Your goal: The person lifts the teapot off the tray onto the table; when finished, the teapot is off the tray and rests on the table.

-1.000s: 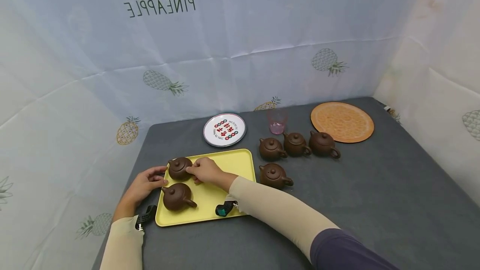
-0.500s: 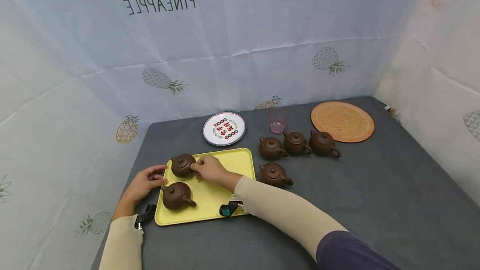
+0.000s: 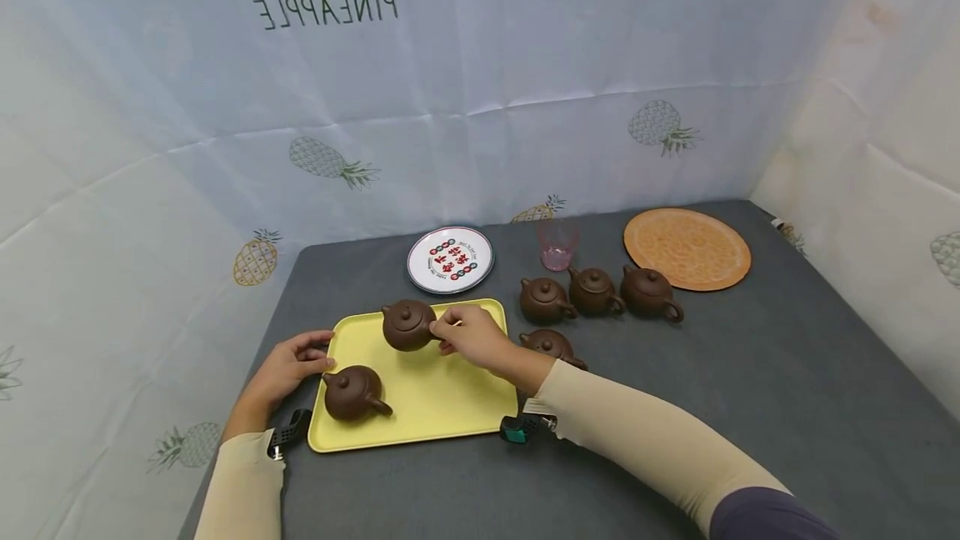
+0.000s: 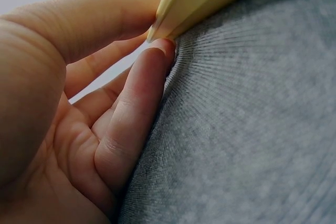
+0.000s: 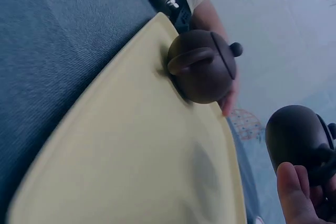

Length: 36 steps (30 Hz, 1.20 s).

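Observation:
By its handle, my right hand (image 3: 477, 342) pinches a dark brown teapot (image 3: 406, 325) and carries it over the back of the yellow tray (image 3: 450, 398). Its shadow falls on the tray in the right wrist view, apart from the lifted teapot (image 5: 294, 135). A second brown teapot (image 3: 350, 394) stands at the tray's front left, spout to the left and handle to the right. At the tray's left side is my left hand (image 3: 287, 369). The left wrist view has its thumb and fingers around the tray rim (image 4: 168, 9).
Right of the tray stand several more brown teapots: one (image 3: 550, 343) near its edge, partly behind my right forearm, and a row (image 3: 592, 292) behind. A white plate (image 3: 450, 261), a pink glass (image 3: 557, 248) and an orange round mat (image 3: 686, 248) lie toward the back curtain.
My right hand has lifted the back teapot off the tray's left corner and moved it to the right. My left hand has stayed at the tray's left edge.

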Available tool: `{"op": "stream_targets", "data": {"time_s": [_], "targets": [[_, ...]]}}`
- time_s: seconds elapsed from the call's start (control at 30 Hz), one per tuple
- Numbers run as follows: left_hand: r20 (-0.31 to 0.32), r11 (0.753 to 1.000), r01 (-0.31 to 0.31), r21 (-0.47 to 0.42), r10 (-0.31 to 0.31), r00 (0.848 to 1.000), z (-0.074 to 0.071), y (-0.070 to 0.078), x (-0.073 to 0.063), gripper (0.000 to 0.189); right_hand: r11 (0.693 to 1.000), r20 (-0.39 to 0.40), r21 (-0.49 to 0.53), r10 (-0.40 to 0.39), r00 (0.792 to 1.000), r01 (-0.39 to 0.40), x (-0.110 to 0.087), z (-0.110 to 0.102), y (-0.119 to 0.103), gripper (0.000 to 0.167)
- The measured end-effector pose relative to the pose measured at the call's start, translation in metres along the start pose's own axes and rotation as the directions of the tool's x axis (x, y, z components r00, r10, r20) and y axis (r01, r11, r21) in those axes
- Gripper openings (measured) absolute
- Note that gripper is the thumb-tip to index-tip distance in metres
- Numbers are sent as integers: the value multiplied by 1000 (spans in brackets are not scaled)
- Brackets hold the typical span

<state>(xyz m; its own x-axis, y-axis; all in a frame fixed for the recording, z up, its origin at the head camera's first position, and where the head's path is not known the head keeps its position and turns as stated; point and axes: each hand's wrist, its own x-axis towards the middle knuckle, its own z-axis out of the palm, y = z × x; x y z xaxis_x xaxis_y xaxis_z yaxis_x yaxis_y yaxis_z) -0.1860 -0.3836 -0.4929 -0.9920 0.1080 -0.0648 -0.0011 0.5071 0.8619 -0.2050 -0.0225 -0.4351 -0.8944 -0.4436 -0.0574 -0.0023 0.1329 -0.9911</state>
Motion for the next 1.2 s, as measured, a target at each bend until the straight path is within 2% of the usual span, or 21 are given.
{"op": "stream_targets", "data": {"time_s": [0.2, 0.3, 0.43, 0.53, 0.73, 0.83, 1.1, 1.2], "targets": [[0, 1000, 18, 1, -18, 1000, -1, 4, -4, 59, 999, -25, 2, -40, 999, 40, -27, -36, -4, 18], [5, 999, 34, -7, -34, 999, 2, 15, -10, 57, 997, -50, -2, -74, 996, 74, -42, -55, -1, 18], [6, 999, 38, 7, -38, 999, 3, 14, -11, 57, 996, -81, -5, -87, 993, 87, -61, -81, 7, 19], [-3, 999, 32, 15, -32, 999, 2, 4, -8, 59, 996, -111, 5, -85, 990, 86, -73, -99, 11, 20], [-9, 999, 31, 19, -31, 999, 2, 6, -6, 61, 990, -153, -43, -139, 978, 134, -96, -134, 12, 20], [-5, 999, 35, 14, -35, 999, 3, 7, -5, 61, 989, -173, -69, -144, 974, 134, -109, -151, 17, 20], [-7, 999, 37, 31, -37, 999, 3, 9, -3, 60, 981, -188, -94, -185, 964, 170, -136, -185, 36, 21], [-5, 999, 38, 28, -37, 999, 3, 10, -3, 61, 982, -209, -91, -179, 961, 163, -144, -193, 42, 21]]}}
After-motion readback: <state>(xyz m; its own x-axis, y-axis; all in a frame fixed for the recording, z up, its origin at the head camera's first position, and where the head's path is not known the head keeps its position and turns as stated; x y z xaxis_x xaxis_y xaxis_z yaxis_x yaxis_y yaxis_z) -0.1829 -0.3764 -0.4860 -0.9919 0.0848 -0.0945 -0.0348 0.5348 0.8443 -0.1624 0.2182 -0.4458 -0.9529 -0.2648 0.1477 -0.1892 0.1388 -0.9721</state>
